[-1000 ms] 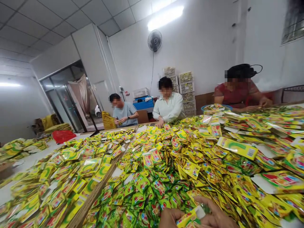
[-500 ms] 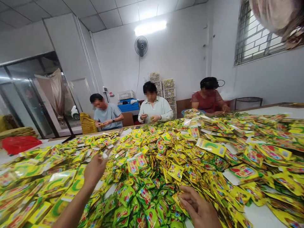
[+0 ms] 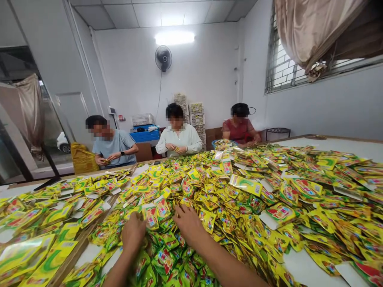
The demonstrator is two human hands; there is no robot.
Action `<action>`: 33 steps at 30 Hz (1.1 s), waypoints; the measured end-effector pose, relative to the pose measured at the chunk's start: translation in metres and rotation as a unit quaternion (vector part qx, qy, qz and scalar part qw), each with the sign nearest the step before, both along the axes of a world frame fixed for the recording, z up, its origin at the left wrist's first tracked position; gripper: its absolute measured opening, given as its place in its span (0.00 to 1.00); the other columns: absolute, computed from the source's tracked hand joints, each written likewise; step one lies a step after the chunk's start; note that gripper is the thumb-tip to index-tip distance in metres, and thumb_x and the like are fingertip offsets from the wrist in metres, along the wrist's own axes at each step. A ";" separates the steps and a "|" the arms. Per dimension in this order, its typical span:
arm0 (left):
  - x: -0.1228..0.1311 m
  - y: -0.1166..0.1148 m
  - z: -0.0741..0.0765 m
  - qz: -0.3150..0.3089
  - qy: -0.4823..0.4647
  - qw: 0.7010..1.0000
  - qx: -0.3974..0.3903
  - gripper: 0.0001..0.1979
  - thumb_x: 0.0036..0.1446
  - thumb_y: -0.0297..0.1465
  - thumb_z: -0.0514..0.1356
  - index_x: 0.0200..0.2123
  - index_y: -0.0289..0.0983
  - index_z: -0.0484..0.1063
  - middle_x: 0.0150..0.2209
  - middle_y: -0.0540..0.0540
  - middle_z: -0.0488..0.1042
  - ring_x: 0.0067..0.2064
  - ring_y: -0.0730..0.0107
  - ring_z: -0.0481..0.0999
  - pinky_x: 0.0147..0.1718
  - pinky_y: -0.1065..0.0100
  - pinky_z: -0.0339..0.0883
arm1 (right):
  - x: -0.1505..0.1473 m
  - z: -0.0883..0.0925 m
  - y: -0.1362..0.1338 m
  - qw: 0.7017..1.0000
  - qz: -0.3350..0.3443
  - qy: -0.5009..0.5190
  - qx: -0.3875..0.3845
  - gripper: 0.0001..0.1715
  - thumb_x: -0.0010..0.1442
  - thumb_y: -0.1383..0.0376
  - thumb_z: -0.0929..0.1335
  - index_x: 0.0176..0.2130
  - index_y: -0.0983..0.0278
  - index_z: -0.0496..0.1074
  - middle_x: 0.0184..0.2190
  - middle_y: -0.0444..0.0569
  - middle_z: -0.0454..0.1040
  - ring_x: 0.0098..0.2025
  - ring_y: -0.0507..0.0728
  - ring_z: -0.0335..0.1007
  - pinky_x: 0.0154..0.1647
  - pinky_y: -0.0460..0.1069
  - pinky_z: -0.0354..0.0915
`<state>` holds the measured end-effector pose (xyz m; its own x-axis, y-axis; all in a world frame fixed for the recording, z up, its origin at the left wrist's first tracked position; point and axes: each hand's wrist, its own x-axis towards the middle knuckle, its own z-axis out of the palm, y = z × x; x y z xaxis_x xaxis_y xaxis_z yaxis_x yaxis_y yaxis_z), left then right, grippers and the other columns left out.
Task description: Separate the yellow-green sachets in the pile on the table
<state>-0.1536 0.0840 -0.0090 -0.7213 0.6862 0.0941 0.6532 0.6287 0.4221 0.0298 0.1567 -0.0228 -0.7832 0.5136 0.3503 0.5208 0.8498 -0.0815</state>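
Note:
Two yellow snack packets with red and green print, the left packet [image 3: 151,216] and the right packet [image 3: 162,207], lie side by side on the heap. At the left packet's edge is my left hand [image 3: 133,231], bent downward and slightly blurred; its fingertips are hidden, so its grip is unclear. My right hand [image 3: 190,226] rests palm down over the heap beside the right packet, fingers spread and holding nothing visible. Green sachets [image 3: 164,259] are piled below and between my hands. Yellow sachets [image 3: 248,235] spread to the right.
Flat yellow boxes [image 3: 60,247] lie at the left, beyond a wooden strip [image 3: 72,255]. More boxes [image 3: 247,184] top the heap. Across the table sit three people, a person in light blue [image 3: 115,145], one in white [image 3: 179,137] and one in red [image 3: 239,129]. Crates [image 3: 197,119] stand behind.
My right hand has reached forward and left to the two packets. My left hand has come down and inward beside them. The view has turned to the right.

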 end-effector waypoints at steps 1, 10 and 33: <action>-0.001 -0.002 0.002 0.003 -0.001 1.000 0.000 0.17 0.51 0.39 0.49 0.40 0.35 0.65 0.37 0.33 0.77 0.40 0.47 0.75 0.33 0.60 0.64 | -0.001 -0.001 0.004 1.000 -0.008 0.003 -0.006 0.14 0.49 0.75 0.64 0.38 0.66 0.71 0.44 0.58 0.69 0.47 0.64 0.60 0.43 0.54 0.56; 0.007 0.021 -0.004 0.033 -0.077 0.996 0.030 0.29 0.44 0.43 0.57 0.43 0.25 0.64 0.39 0.21 0.73 0.42 0.37 0.73 0.34 0.53 0.64 | 0.067 0.013 -0.030 0.984 -0.031 0.119 -0.128 0.14 0.47 0.78 0.60 0.29 0.63 0.68 0.27 0.44 0.69 0.32 0.52 0.63 0.32 0.44 0.55; 0.128 -0.105 -0.018 -0.276 -0.430 0.854 0.100 0.16 0.42 0.43 0.62 0.29 0.36 0.73 0.28 0.48 0.76 0.34 0.61 0.73 0.33 0.68 0.65 | 0.128 -0.017 -0.079 0.784 -0.106 0.411 -0.452 0.11 0.48 0.61 0.65 0.34 0.62 0.66 0.20 0.40 0.64 0.25 0.52 0.62 0.27 0.45 0.58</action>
